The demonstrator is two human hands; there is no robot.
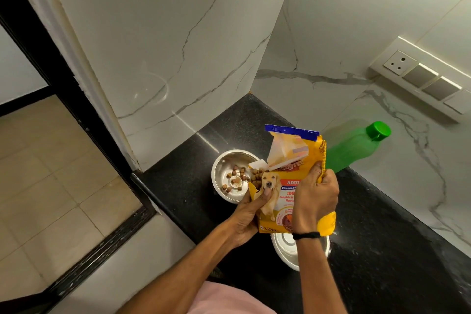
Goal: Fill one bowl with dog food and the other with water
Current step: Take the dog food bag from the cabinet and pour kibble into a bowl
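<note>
Black granite counter (382,250) in marble-walled corner, my left hand (246,219) and right hand (314,199) both gripping yellow dog food bag (283,186) tilted over far steel bowl (230,176), kibble (235,180) inside, 2nd bowl (288,250) below bag, green bottle (354,148) behind.

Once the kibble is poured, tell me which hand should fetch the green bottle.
Right. The right hand grips the bag on the side nearest the green bottle; the left hand holds the bag's far side, by the kibble bowl.
</note>
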